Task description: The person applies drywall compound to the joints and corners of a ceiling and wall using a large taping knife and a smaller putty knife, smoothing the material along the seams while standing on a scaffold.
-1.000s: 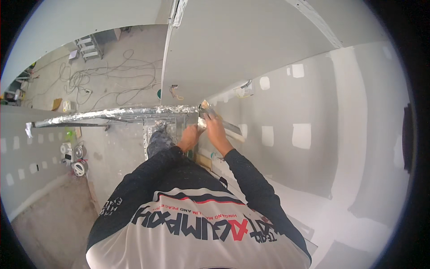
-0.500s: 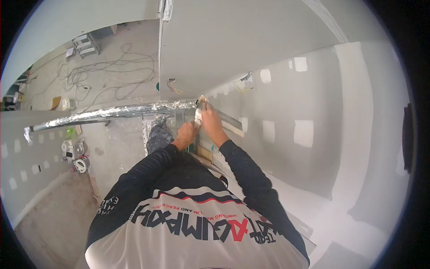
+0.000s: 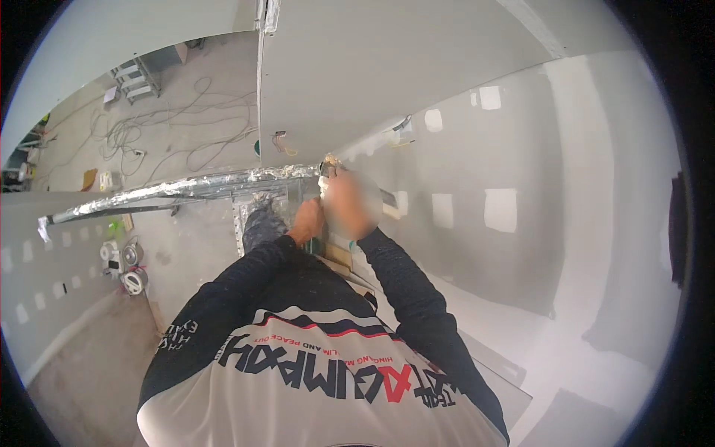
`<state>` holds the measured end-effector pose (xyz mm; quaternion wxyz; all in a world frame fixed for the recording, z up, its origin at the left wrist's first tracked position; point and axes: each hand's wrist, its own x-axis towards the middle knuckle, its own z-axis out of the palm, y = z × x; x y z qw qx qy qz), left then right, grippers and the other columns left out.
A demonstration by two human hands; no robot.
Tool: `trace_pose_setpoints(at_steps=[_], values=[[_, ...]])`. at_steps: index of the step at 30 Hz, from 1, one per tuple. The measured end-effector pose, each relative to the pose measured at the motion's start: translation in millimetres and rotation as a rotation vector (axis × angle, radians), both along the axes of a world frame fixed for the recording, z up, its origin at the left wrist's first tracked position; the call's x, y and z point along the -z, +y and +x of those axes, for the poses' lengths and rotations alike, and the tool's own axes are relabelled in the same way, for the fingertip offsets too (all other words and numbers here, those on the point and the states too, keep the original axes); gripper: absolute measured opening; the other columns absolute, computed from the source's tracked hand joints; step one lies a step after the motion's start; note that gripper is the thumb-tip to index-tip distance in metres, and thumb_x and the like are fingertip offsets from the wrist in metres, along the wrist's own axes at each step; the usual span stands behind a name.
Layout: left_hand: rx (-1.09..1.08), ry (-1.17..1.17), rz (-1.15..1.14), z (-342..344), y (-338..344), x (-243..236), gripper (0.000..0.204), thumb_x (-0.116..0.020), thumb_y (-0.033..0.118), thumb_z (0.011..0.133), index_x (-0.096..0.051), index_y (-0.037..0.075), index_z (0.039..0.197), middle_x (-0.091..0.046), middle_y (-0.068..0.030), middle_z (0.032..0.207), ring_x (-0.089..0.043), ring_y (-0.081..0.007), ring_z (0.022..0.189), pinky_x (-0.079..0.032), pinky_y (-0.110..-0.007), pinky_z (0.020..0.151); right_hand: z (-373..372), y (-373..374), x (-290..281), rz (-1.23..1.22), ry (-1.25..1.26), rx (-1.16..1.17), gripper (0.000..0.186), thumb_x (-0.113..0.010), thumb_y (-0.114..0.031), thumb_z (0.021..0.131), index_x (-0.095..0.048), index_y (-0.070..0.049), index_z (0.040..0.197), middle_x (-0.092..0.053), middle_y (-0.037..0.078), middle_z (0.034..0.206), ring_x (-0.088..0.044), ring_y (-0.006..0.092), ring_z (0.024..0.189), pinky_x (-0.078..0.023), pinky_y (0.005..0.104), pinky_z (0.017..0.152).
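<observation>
My right hand [image 3: 347, 203] is blurred; its fingers close round a narrow whitish, compound-smeared tool [image 3: 325, 179] at the end of the metal rail. Just left of it and lower, my left hand [image 3: 307, 222] is closed with its fingertips toward the tool's lower end. What sits inside its fist is hidden. The long metal rail [image 3: 179, 188], crusted with white compound, runs leftward from my hands. A grey plasterboard panel [image 3: 387, 67] rises beyond them, with wires [image 3: 281, 141] poking out of it.
The wall on the right [image 3: 477, 171] bears white compound patches. Beyond the rail, cables [image 3: 123, 134] lie tangled on the concrete floor, near a stepladder [image 3: 135, 80]. Below the rail at left stand round white and grey items [image 3: 134, 280]. Timber pieces [image 3: 337, 257] lie beside my legs.
The view has shifted slightly. My right hand has turned a little and is now smeared by blur. My left hand stays low beside it, nearly where it was.
</observation>
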<state>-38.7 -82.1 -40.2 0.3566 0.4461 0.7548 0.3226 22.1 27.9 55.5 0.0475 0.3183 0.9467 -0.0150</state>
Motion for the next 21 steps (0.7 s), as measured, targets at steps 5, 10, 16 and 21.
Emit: trace_pose_setpoints(at_steps=[5,10,16,21], values=[[0.091,0.067,-0.044,-4.8,-7.1,1.0,0.047,-0.059,0.037,0.101,-0.067,-0.01,0.106,-0.068,-0.0362,0.092,-0.067,-0.0519,0.093,-0.055,-0.056,0.079,-11.3,-1.2,-4.4,-0.018,-0.011,-0.046,0.051,-0.077,-0.005,0.074,-0.061,0.002,0.121,-0.068,0.018,0.107,-0.07,0.0354,0.102,-0.059,0.0422,0.082],[0.116,0.058,0.047,-7.6,-4.6,-31.3,0.044,-0.061,0.032,0.1,-0.065,-0.01,0.113,-0.069,-0.0346,0.093,-0.068,-0.0502,0.091,-0.055,-0.056,0.079,-5.3,8.4,-11.1,-0.05,0.098,-0.026,0.041,-0.075,-0.006,0.076,-0.063,0.002,0.115,-0.069,0.019,0.105,-0.07,0.0351,0.098,-0.059,0.0423,0.081],[-0.04,-0.097,-0.007,-0.5,6.3,-19.8,0.04,-0.06,0.027,0.1,-0.062,-0.013,0.106,-0.067,-0.0353,0.09,-0.066,-0.0523,0.088,-0.055,-0.055,0.075,-5.0,6.5,5.6,0.1,0.158,-0.033,0.022,-0.064,-0.004,0.084,-0.065,0.004,0.105,-0.07,0.022,0.097,-0.071,0.0376,0.091,-0.059,0.0434,0.079],[-0.036,0.034,0.165,-15.3,25.5,-2.0,0.04,-0.059,0.028,0.1,-0.062,-0.012,0.103,-0.068,-0.0349,0.089,-0.066,-0.0529,0.088,-0.055,-0.055,0.076,-48.6,33.1,-16.2,-0.047,0.208,0.034,0.013,-0.059,-0.005,0.088,-0.068,0.001,0.095,-0.069,0.023,0.085,-0.071,0.0389,0.088,-0.058,0.0473,0.076]])
